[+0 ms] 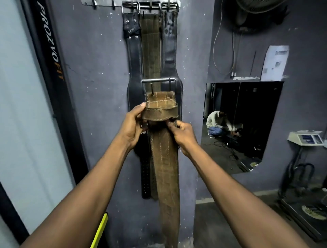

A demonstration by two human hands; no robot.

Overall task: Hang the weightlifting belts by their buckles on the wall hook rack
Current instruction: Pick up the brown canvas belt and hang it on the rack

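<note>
Just behind held belt (164, 159), 3 belts (152, 53)

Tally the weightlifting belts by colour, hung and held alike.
Black: 2, the left black belt and right black belt, both on the hook rack.
Brown: 2, the hung brown belt between them and the held brown belt, gripped by the left hand and right hand.
Total: 4.

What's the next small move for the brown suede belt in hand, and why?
Likely raise the brown suede belt so its steel buckle nears the metal wall hook rack. Left hand and right hand grip it just under the buckle, well below the rack; hooks at the rack's left end look free.
</note>
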